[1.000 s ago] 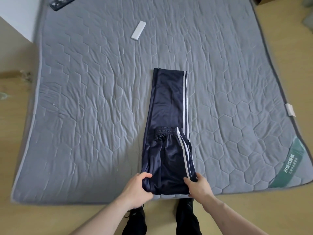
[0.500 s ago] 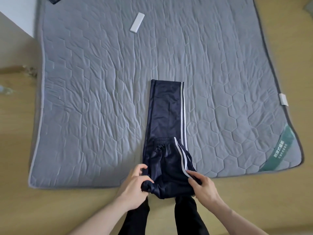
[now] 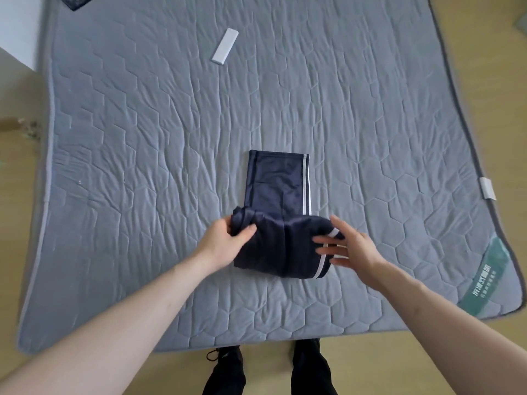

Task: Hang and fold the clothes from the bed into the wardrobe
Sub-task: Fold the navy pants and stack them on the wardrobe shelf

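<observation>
Left hand gripping trousers, lengthwise away

Grey quilted bed carries folded trousers, white remote.

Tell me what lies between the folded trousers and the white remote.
Only bare grey quilted mattress pad lies between the trousers and the white remote, per the head view.

Navy track pants: smooth cloth w/ slight sheen, white side stripes. Mattress pad: matt grey quilted fabric, hexagon stitching. Floor: smooth wood.
</observation>
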